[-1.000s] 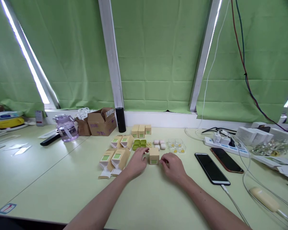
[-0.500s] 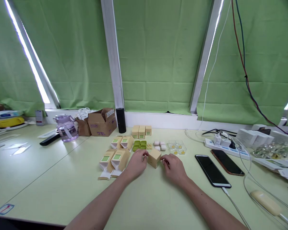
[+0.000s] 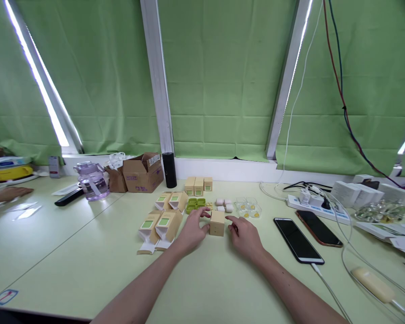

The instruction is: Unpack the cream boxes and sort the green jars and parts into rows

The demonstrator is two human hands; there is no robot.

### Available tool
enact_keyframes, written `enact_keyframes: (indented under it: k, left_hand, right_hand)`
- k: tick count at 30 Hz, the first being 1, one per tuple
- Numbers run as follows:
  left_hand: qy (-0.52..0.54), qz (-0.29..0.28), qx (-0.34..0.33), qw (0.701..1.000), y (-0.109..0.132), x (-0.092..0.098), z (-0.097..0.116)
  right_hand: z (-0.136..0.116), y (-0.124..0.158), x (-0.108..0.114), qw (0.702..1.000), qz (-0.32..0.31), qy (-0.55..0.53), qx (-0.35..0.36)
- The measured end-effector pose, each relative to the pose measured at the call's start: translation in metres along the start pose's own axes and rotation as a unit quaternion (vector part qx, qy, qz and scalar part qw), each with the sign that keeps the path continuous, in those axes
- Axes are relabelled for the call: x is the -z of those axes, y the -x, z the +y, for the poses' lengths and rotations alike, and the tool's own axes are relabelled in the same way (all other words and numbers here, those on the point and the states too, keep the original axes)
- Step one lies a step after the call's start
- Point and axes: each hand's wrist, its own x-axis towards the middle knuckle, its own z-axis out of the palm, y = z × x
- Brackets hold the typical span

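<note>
A small closed kraft-paper box (image 3: 217,225) stands on the table with one face squared toward me. At its left side is my left hand (image 3: 193,230), thumb and forefinger apart, the thumb at or very near the box's edge. On the other side my right hand (image 3: 243,235) has its forefinger stretched out beside the box's upper edge, with a narrow gap. Neither hand is gripping the box. Behind it sit green square cups (image 3: 196,205), small yellowish pieces (image 3: 209,206), white rounded pieces (image 3: 224,205) and clear cups with yellow centres (image 3: 249,208).
Several kraft boxes with open flaps (image 3: 168,223) lie left of my hands. Closed boxes (image 3: 199,186) stand at the back. A phone (image 3: 299,240), another phone (image 3: 319,228) and a power strip (image 3: 319,209) lie right. Another person's hand (image 3: 11,193) rests at far left.
The box has turned so that one face now points squarely at me. My left hand's thumb and forefinger have spread apart. Another person's hand has come in at the far left.
</note>
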Motion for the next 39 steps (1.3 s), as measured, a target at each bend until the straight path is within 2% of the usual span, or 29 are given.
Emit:
enact_keyframes:
  k: [9,15,21,26,31,34,39]
  left_hand:
    - [0.057,-0.036,0.003,0.998,0.002,-0.012,-0.013]
    - [0.036,-0.025,0.015,0.999,0.004,-0.016,-0.008]
    - [0.026,-0.013,-0.007,1.000,0.007,-0.019,0.002]
    - [-0.015,0.015,-0.085,0.996,0.010,-0.018,0.011]
    - [-0.105,0.082,-0.171,0.976,0.010,-0.017,0.011]
    - [-0.168,0.112,-0.228,0.953,0.011,-0.017,0.009]
    - [-0.245,0.179,-0.332,0.893,0.011,-0.020,0.012]
  right_hand:
    - [-0.002,-0.001,0.002,0.998,-0.005,-0.041,-0.042]
    - [0.000,0.000,0.000,0.996,0.032,-0.075,-0.030]
    - [-0.004,0.000,0.007,0.989,0.094,-0.110,-0.003]
    - [-0.013,0.003,0.014,0.982,0.130,-0.135,0.027]
    - [-0.020,0.007,0.015,0.976,0.135,-0.159,0.067]
    - [-0.024,0.010,0.017,0.973,0.142,-0.160,0.088]
    - [-0.029,0.012,0.019,0.966,0.161,-0.160,0.124]
